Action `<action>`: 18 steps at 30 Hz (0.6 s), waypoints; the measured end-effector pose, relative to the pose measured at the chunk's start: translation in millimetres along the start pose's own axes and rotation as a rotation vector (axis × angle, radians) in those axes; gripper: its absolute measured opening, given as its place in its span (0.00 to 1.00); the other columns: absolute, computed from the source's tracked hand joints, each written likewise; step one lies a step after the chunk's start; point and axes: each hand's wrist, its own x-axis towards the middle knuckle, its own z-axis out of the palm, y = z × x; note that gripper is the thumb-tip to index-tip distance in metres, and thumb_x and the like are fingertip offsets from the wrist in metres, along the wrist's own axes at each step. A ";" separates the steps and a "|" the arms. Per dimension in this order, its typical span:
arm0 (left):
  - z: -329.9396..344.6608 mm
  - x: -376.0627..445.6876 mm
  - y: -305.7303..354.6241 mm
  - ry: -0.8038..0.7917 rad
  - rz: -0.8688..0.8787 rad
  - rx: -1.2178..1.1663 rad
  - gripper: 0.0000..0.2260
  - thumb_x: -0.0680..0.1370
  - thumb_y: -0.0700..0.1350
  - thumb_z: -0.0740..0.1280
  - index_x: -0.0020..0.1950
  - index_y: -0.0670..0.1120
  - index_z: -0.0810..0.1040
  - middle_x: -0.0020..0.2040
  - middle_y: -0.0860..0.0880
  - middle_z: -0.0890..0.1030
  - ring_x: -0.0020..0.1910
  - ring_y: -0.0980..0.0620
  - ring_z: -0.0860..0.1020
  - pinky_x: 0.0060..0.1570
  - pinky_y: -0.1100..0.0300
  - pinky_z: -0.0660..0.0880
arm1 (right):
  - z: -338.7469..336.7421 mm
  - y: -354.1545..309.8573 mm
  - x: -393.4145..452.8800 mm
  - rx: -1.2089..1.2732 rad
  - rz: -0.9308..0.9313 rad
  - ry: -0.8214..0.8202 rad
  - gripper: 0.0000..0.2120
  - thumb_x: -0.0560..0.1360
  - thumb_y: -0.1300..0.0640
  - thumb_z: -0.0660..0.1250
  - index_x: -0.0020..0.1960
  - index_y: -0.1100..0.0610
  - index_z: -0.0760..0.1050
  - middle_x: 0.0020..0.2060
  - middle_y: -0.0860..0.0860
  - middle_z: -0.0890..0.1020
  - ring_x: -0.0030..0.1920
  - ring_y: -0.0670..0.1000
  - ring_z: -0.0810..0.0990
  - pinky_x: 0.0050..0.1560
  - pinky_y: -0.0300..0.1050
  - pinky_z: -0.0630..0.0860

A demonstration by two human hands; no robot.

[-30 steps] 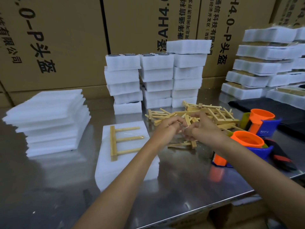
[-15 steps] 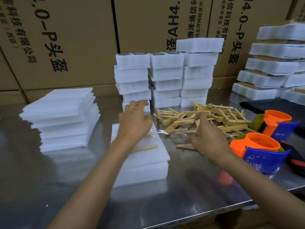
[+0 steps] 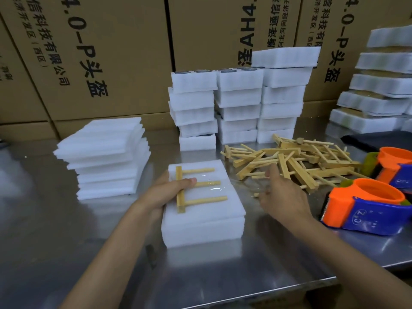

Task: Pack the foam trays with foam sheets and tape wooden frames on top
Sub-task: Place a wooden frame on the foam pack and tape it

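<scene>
L hand (image 3: 166, 192) clamped on foam tray (image 3: 201, 217), thumb pinning wooden frame (image 3: 196, 188) on top. R hand (image 3: 282, 192) open, just right of tray. Risk: clear tape wrinkles, frame skews if thumb slips.

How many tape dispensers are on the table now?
2. One orange-and-blue tape dispenser lies near the table's front right edge, right of the right hand. The second tape dispenser lies just behind it, cut off by the picture's right edge. Others may be out of view.
</scene>
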 end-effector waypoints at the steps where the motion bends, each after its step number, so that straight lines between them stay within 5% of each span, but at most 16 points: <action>1: 0.7 -0.3 -0.6 0.003 0.008 -0.013 0.16 0.73 0.44 0.76 0.59 0.49 0.78 0.52 0.49 0.86 0.48 0.51 0.85 0.45 0.57 0.81 | 0.4 1.5 0.8 0.020 -0.004 0.001 0.20 0.72 0.58 0.67 0.59 0.51 0.62 0.36 0.50 0.77 0.34 0.53 0.74 0.30 0.45 0.66; 4: 2.8 -1.0 -2.3 0.016 0.023 -0.052 0.12 0.74 0.42 0.75 0.53 0.52 0.77 0.46 0.54 0.87 0.40 0.57 0.85 0.33 0.65 0.79 | 3.1 -5.3 -2.2 0.103 -0.133 -0.050 0.18 0.73 0.60 0.67 0.59 0.48 0.64 0.38 0.45 0.76 0.36 0.47 0.77 0.28 0.40 0.66; 7: 3.9 -2.6 -1.0 0.018 0.030 -0.091 0.13 0.74 0.42 0.75 0.48 0.54 0.73 0.40 0.59 0.85 0.34 0.62 0.83 0.29 0.68 0.76 | 10.6 -20.7 -4.8 0.077 -0.337 -0.110 0.20 0.74 0.60 0.64 0.63 0.46 0.68 0.52 0.46 0.77 0.51 0.51 0.78 0.40 0.46 0.76; 11: 4.9 -5.5 0.1 0.030 0.020 -0.086 0.16 0.74 0.43 0.75 0.58 0.50 0.75 0.50 0.51 0.85 0.45 0.53 0.85 0.36 0.62 0.79 | 15.5 -34.6 -3.8 0.008 -0.384 -0.154 0.19 0.73 0.53 0.66 0.63 0.46 0.68 0.54 0.47 0.76 0.55 0.53 0.77 0.43 0.46 0.74; 18: 6.3 -15.7 -2.8 0.040 0.140 -0.171 0.20 0.74 0.41 0.75 0.63 0.49 0.75 0.53 0.50 0.85 0.48 0.51 0.85 0.37 0.60 0.80 | 19.5 -37.0 -6.9 -0.110 -0.265 -0.113 0.29 0.72 0.48 0.70 0.70 0.46 0.64 0.63 0.47 0.72 0.64 0.51 0.70 0.59 0.47 0.70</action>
